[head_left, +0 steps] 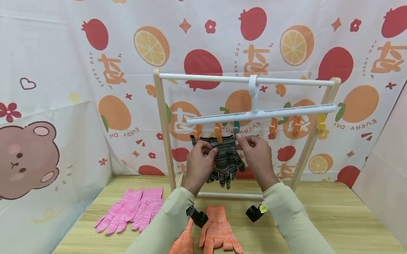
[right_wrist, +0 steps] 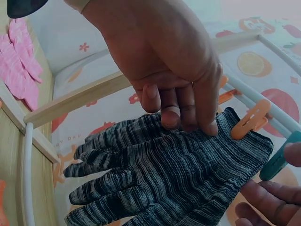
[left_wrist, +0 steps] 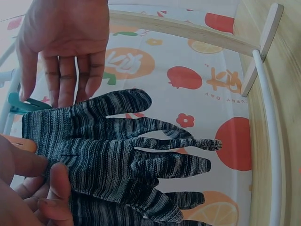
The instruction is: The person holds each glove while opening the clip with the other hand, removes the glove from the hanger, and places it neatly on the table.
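Note:
A grey-and-black striped knit glove [head_left: 225,159] hangs by its cuff from an orange clothespin [right_wrist: 251,119] under a white hanger [head_left: 255,114]. Behind it, another striped glove [left_wrist: 108,212] partly shows. My right hand [head_left: 257,154] pinches a teal clothespin [right_wrist: 281,156] at the cuff's right corner, thumb on its face and fingers behind the cuff. My left hand [head_left: 202,159] is at the cuff's left part, its fingers loosely bent and fingertips [right_wrist: 210,128] against the knit, just below the orange clothespin.
The hanger hooks over a rack's white top bar [head_left: 207,78]. More orange clothespins [head_left: 273,128] and a yellow one [head_left: 321,123] hang at its right. Pink gloves [head_left: 149,207] and orange gloves [head_left: 218,229] lie on the wooden table [head_left: 325,226].

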`<action>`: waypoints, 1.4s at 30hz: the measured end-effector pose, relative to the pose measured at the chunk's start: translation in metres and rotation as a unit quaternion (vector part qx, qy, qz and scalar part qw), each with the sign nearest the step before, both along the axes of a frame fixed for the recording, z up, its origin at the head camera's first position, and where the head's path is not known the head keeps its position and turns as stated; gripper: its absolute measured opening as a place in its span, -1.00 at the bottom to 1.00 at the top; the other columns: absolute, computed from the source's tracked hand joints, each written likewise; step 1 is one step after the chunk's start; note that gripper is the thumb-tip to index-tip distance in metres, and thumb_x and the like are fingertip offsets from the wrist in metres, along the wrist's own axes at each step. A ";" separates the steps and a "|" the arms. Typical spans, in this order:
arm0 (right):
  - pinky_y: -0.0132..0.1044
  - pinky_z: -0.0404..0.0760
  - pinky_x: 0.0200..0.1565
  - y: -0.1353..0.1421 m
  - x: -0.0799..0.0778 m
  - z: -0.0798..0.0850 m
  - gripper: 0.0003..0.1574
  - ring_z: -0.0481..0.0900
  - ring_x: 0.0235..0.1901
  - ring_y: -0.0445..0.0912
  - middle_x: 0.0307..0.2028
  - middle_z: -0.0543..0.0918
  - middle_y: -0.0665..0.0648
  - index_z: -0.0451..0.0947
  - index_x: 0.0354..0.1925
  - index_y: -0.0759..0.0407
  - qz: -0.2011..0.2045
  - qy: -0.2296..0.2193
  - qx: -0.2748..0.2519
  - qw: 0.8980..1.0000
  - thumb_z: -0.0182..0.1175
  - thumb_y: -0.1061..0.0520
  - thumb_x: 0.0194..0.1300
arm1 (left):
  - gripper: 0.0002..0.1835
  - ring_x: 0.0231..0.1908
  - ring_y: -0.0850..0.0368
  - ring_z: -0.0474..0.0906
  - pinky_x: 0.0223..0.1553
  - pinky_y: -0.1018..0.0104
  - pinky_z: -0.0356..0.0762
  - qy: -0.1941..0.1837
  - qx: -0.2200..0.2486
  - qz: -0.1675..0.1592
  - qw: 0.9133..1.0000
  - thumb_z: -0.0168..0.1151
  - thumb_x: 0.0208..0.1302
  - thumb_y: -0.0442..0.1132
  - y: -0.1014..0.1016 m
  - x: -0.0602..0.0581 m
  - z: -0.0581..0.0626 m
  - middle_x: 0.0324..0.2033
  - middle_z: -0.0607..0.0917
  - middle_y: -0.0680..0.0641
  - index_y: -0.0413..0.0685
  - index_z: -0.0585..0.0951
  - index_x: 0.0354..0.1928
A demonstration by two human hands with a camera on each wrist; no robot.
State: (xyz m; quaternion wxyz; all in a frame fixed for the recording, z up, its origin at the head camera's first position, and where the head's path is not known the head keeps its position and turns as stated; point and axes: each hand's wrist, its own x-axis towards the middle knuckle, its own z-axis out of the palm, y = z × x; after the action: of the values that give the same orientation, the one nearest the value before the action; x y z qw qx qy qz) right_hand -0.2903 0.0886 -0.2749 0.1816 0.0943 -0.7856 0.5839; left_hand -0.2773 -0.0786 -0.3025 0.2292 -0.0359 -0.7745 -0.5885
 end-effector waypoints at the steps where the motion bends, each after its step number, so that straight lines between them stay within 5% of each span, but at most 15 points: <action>1: -0.12 0.45 -0.24 0.000 0.001 0.000 -0.39 0.61 -0.16 0.06 -0.26 0.77 0.15 0.72 -0.10 0.19 -0.004 0.000 0.003 1.000 0.19 -0.32 0.42 | -0.87 -0.52 0.08 0.61 -0.49 0.23 0.55 0.000 -0.001 0.000 1.000 0.26 0.46 -0.20 0.000 0.000 0.000 -0.33 0.65 -0.04 -0.07 0.53 -0.13; 8: -0.19 0.44 -0.40 -0.003 0.004 0.000 -0.39 0.57 -0.32 0.07 -0.26 0.77 0.19 0.79 -0.18 0.19 -0.009 0.001 0.020 1.000 0.14 -0.29 0.47 | -0.88 -0.53 0.10 0.62 -0.48 0.22 0.59 0.002 -0.012 0.000 1.000 0.26 0.46 -0.20 0.000 0.000 0.001 -0.34 0.66 -0.04 -0.06 0.54 -0.14; 12: -0.14 0.55 -0.26 -0.007 0.005 -0.001 -0.41 0.59 -0.24 0.03 -0.11 0.76 0.19 0.79 -0.08 0.16 0.008 0.015 0.042 0.999 0.16 -0.28 0.46 | -0.88 -0.55 0.11 0.60 -0.47 0.21 0.59 0.016 -0.020 -0.001 1.000 0.27 0.45 -0.21 -0.001 -0.001 0.002 -0.36 0.66 -0.06 -0.08 0.54 -0.15; 17: 0.08 0.54 0.14 -0.012 0.006 0.000 -0.46 0.60 0.14 0.05 0.09 0.71 0.16 0.72 0.11 0.12 0.042 0.028 0.053 0.997 0.18 -0.22 0.47 | -0.88 -0.56 0.11 0.59 -0.47 0.21 0.59 0.027 -0.024 -0.007 0.999 0.26 0.45 -0.22 -0.003 -0.001 0.003 -0.40 0.66 -0.07 -0.09 0.53 -0.16; 27: 0.14 0.49 0.21 -0.024 0.011 0.004 -0.16 0.44 0.33 0.15 0.40 0.41 0.28 0.24 0.53 0.10 0.088 0.001 0.116 0.989 0.16 -0.22 0.48 | -0.89 -0.55 0.11 0.59 -0.47 0.21 0.59 0.009 -0.017 -0.010 1.000 0.26 0.45 -0.22 -0.006 0.000 0.000 -0.41 0.67 -0.04 -0.09 0.54 -0.15; 42: 0.08 0.34 0.35 -0.036 -0.002 0.018 -0.20 0.33 0.41 0.08 0.38 0.42 0.22 0.23 0.52 0.19 0.128 0.008 0.076 0.989 0.16 -0.13 0.50 | -0.87 -0.50 0.09 0.61 -0.43 0.22 0.62 0.002 -0.015 -0.025 1.000 0.26 0.46 -0.18 -0.007 0.001 0.001 -0.36 0.66 -0.05 -0.07 0.54 -0.14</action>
State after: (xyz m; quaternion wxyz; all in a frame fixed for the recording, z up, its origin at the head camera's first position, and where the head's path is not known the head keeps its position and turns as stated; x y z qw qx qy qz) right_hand -0.2921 0.0524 -0.2565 0.1034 0.2123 -0.8075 0.5405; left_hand -0.2765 -0.0853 -0.3012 0.2155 -0.0602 -0.7817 -0.5821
